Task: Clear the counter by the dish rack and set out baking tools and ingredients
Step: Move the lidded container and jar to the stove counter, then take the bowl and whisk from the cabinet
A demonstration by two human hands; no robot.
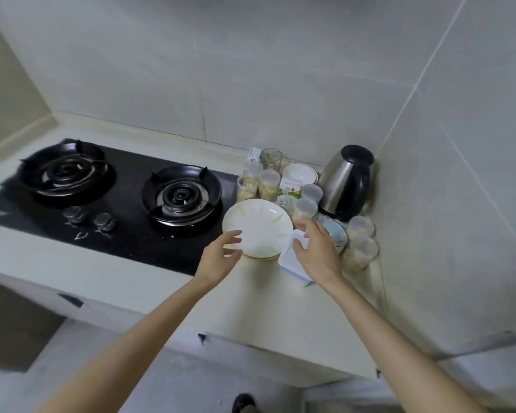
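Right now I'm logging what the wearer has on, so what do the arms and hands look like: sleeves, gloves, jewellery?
The left forearm and right forearm are bare from the bottom of the frame up to the wrists, with no sleeve in view. The left hand and right hand are ungloved, and no watch, bracelet, ring or marking shows on either.

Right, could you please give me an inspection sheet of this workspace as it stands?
Surface: pale counter, crowded in the right corner.
Job's things: plate beside the hob; jars and carton behind it, box to its right.
Clutter: kettle in the corner; glass and bowl by the wall.
Hands: left hand at the plate's rim, grip unclear; right hand over the box, fingers extended.
Cables: nothing seen.
Surroundings: tiled walls.
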